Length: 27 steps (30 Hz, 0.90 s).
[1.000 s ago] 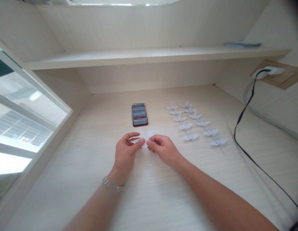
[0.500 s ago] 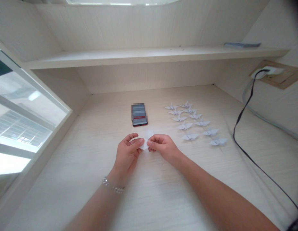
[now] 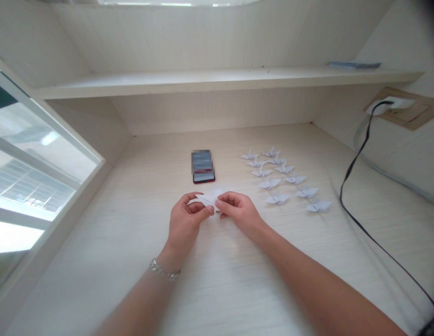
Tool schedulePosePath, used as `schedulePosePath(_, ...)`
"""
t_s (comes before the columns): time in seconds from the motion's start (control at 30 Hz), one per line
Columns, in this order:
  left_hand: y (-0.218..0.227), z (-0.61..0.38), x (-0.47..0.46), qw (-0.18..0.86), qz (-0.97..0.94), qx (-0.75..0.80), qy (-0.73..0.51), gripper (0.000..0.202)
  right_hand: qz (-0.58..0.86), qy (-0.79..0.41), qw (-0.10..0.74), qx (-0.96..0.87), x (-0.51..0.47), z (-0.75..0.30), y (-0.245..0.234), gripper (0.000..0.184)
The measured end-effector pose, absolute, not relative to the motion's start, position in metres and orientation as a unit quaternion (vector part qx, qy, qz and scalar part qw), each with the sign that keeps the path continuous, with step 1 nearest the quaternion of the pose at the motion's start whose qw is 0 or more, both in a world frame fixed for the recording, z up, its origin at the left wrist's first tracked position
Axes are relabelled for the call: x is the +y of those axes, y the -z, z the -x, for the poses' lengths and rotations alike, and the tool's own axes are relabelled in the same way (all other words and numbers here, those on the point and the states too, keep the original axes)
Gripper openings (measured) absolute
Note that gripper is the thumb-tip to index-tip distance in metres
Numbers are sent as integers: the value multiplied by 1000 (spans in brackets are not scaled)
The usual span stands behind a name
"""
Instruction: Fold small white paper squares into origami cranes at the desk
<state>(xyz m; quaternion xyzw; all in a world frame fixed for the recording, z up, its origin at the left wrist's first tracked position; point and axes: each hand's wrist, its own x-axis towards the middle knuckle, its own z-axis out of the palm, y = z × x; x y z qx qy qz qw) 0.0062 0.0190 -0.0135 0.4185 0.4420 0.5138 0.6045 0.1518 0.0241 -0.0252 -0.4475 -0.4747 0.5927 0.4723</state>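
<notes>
Pale wood grain runs across the desk (image 3: pixel 108 224), which sits under a long shelf (image 3: pixel 217 80) with a thin bluish item (image 3: pixel 355 65) lying near its right end. Along the left edge stands a framed glass pane (image 3: pixel 35 154), bright with reflections or a view through it – I cannot tell which.

Near the middle of the desk, the two hands hold a small piece of folded white paper (image 3: pixel 205 199) between them, just in front of a phone (image 3: pixel 204 177) whose screen is blurred out. The right hand (image 3: pixel 240 210) has its thumb and index finger pinched together on the paper's right part. The left hand (image 3: pixel 185 219), with a silvery bracelet (image 3: pixel 164 270) at the wrist, has its thumb tip at the paper's lower edge and its index finger reaching behind the pointed left end; whether those fingers grip it, I cannot tell.

To the right of the hands, well apart from them, white paper cranes (image 3: pixel 269 183) stand in two slanting rows – five in one, six in the other. Farther right, a black cord (image 3: pixel 348 173) hangs from a wall socket (image 3: pixel 418 112) and trails down past the cranes.
</notes>
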Motion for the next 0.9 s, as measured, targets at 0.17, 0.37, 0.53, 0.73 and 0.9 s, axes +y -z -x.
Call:
schedulePosePath(0.17,13,-6,20,594,-445,460,-488,44,453,-596,466,-472,24,-152,20,23)
schedulePosePath(0.37,11,-6,19,592,-444,453,-497,43,442,-599,452,-492,24,-152,22,22)
schedulePosePath(0.53,13,-6,19,582,-467,449,-491,42,448,-561,441,-539,25,-153,29,20)
schedulePosePath(0.73,16,-4,20,547,-472,456,-519,35,461,-531,420,-574,22,-154,24,23)
schedulePosePath(0.9,16,-3,21,553,-440,460,-538,37,456,-541,408,-576,20,-153,21,23)
